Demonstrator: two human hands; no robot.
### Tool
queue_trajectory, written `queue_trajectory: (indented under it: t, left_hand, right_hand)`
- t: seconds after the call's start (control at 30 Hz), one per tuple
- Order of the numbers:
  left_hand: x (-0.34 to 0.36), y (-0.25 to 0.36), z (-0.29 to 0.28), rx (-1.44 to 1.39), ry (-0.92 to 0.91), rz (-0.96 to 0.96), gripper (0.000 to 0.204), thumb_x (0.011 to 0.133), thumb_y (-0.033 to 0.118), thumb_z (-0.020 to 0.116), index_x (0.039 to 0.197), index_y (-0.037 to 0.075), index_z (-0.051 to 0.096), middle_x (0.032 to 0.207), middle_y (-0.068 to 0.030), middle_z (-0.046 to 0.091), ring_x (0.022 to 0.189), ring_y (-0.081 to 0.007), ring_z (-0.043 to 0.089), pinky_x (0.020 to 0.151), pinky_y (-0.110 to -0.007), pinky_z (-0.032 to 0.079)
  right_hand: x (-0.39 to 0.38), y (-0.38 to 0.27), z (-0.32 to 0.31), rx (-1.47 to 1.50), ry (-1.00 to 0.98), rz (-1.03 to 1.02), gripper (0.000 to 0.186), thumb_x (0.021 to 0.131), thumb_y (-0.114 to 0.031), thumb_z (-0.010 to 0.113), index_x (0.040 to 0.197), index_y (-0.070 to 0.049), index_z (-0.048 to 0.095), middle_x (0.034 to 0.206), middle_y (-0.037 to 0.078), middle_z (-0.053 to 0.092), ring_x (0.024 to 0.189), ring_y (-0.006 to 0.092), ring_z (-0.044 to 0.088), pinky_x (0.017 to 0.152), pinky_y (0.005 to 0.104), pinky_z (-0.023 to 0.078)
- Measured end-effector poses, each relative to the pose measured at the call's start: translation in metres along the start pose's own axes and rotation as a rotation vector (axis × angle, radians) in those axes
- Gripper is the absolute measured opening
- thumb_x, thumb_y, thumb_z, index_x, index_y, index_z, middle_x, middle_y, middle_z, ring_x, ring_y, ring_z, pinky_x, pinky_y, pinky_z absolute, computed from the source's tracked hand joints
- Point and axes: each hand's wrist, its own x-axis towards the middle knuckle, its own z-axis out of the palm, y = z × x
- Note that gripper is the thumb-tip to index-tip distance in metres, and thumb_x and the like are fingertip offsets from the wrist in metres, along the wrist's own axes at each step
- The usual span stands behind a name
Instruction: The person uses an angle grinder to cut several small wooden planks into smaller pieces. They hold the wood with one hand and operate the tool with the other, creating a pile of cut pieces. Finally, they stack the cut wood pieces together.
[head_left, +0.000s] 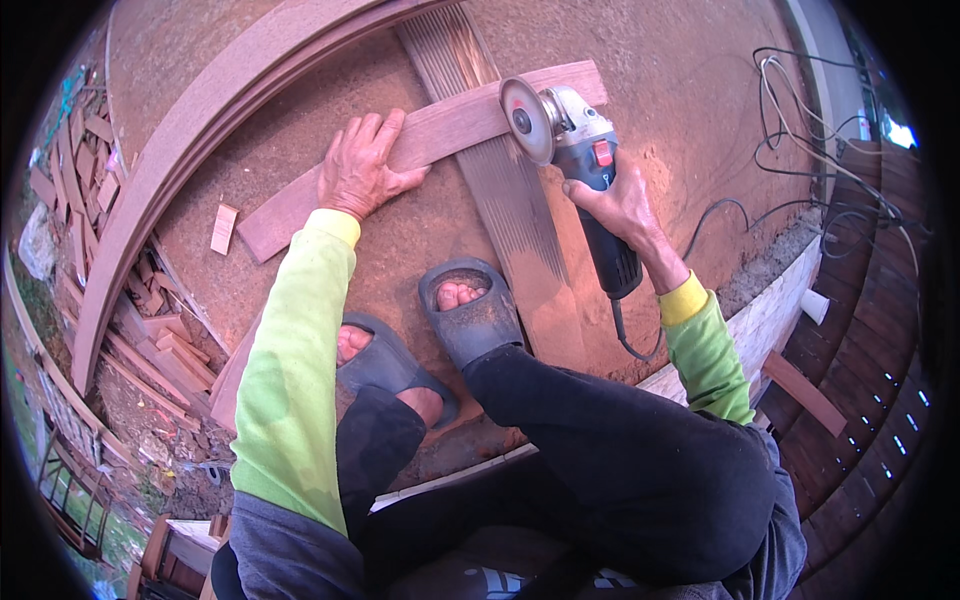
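My left hand (pixel 362 168) grips a flat reddish wooden board (pixel 460 125), fingertips over its upper edge and thumb out to the right. The board lies crosswise on a grooved plank (pixel 505 240). My right hand (pixel 630 210) is wrapped round a blue-black angle grinder (pixel 610 260) with a red switch. Its pale disc (pixel 523 120) is over the board near the right end; whether it touches, I cannot tell. A small offcut (pixel 224 228) sits left of the board, and the grinder's cable runs down from its back end.
Long curved wooden pieces (pixel 180 160) arc along the left, beside piled scraps (pixel 90 170). My sandalled feet (pixel 465 305) are below the board on dusty concrete (pixel 670 110). Tangled cables (pixel 840 215) lie at the right, beyond which an edge (pixel 760 310) borders dark sheeting (pixel 855 330).
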Motion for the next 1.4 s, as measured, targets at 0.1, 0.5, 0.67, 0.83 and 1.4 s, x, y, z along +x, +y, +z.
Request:
queue_trajectory:
  t: [0.1, 0.5, 0.67, 0.83, 1.4]
  left_hand:
    - [0.0, 0.0, 0.0, 0.003, -0.01, -0.004, 0.076, 0.061, 0.036, 0.082, 0.125, 0.008, 0.053, 0.104, -0.0123, 0.056, 0.1, -0.0303, 0.055, 0.087, -0.04, 0.047]
    - [-0.001, -0.002, 0.002, 0.0, 0.006, 0.002, 0.075, 0.062, 0.036, 0.082, 0.125, 0.007, 0.053, 0.104, -0.012, 0.056, 0.1, -0.0299, 0.055, 0.087, -0.04, 0.047]
    - [-0.001, -0.002, 0.002, 0.001, 0.018, 0.012, 0.076, 0.062, 0.037, 0.082, 0.126, 0.007, 0.054, 0.105, -0.0123, 0.056, 0.101, -0.0301, 0.056, 0.087, -0.04, 0.047]
    - [-0.001, -0.002, 0.002, 0.006, 0.022, 0.014, 0.076, 0.062, 0.037, 0.082, 0.126, 0.007, 0.054, 0.105, -0.0127, 0.056, 0.101, -0.0304, 0.056, 0.087, -0.04, 0.047]
    - [-0.002, -0.002, 0.003, 0.006, 0.019, 0.011, 0.078, 0.062, 0.038, 0.082, 0.128, 0.007, 0.054, 0.106, -0.0124, 0.056, 0.101, -0.0296, 0.055, 0.087, -0.04, 0.047]
  right_hand:
    - [0.001, 0.001, 0.0, -0.003, -0.011, 0.003, 0.064, 0.068, -0.028, 0.074, 0.115, 0.01, 0.054, 0.098, 0.02, 0.066, 0.088, 0.0265, 0.067, 0.078, 0.0374, 0.055]
    - [0.002, 0.004, 0.002, -0.02, -0.002, 0.007, 0.062, 0.068, -0.027, 0.074, 0.112, 0.012, 0.054, 0.095, 0.02, 0.066, 0.085, 0.0258, 0.067, 0.075, 0.0365, 0.056]
    - [0.003, 0.005, 0.002, -0.022, -0.005, 0.012, 0.062, 0.068, -0.027, 0.075, 0.112, 0.011, 0.054, 0.095, 0.019, 0.066, 0.085, 0.0246, 0.067, 0.075, 0.0363, 0.055]
    - [0.004, 0.005, 0.004, 0.007, 0.008, 0.019, 0.062, 0.068, -0.027, 0.075, 0.113, 0.011, 0.055, 0.096, 0.019, 0.066, 0.087, 0.0246, 0.067, 0.077, 0.0362, 0.055]
    - [0.009, 0.003, 0.004, 0.017, 0.037, -0.012, 0.06, 0.067, -0.026, 0.075, 0.11, 0.011, 0.055, 0.094, 0.018, 0.066, 0.085, 0.0236, 0.066, 0.076, 0.0354, 0.055]
